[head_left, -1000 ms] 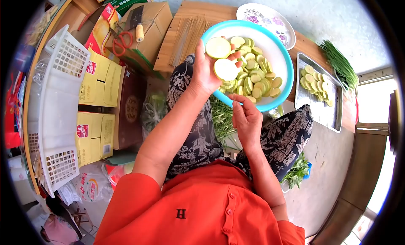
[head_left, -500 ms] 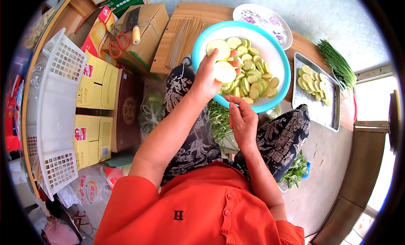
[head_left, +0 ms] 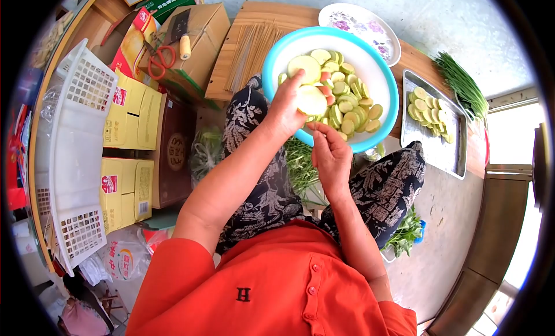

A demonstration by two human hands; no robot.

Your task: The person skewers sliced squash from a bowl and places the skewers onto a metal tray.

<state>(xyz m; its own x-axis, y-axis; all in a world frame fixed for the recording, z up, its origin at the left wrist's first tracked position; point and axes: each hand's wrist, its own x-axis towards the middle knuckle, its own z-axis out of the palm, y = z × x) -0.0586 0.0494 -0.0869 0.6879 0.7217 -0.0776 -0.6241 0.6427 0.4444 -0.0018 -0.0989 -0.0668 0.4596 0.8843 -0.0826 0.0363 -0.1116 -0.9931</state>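
Note:
My left hand [head_left: 284, 109] is closed around pale green zucchini slices [head_left: 311, 100], held over the near left part of a white basin [head_left: 376, 76] with a blue rim. My right hand [head_left: 333, 159] is just below and to the right, its thumb and fingertips pinched together at the near rim. A thin skewer is in that pinch, mostly hidden now. Many loose zucchini slices [head_left: 350, 104] lie in the basin. On a metal tray [head_left: 428, 150] to the right, more slices [head_left: 429, 113] overlap in rows.
Bamboo skewers [head_left: 251, 50] lie on the wooden table [head_left: 289, 15] behind the basin. A flowered plate [head_left: 361, 24] and green chives [head_left: 462, 84] are at the back. Left are scissors [head_left: 162, 62], a cleaver [head_left: 182, 32] on a carton, yellow boxes [head_left: 130, 119] and a white basket [head_left: 81, 157].
My right hand has shifted slightly up and left, closer to the slices in my left hand. The left hand's slices have tilted a little and moved slightly right; the skewer shows less.

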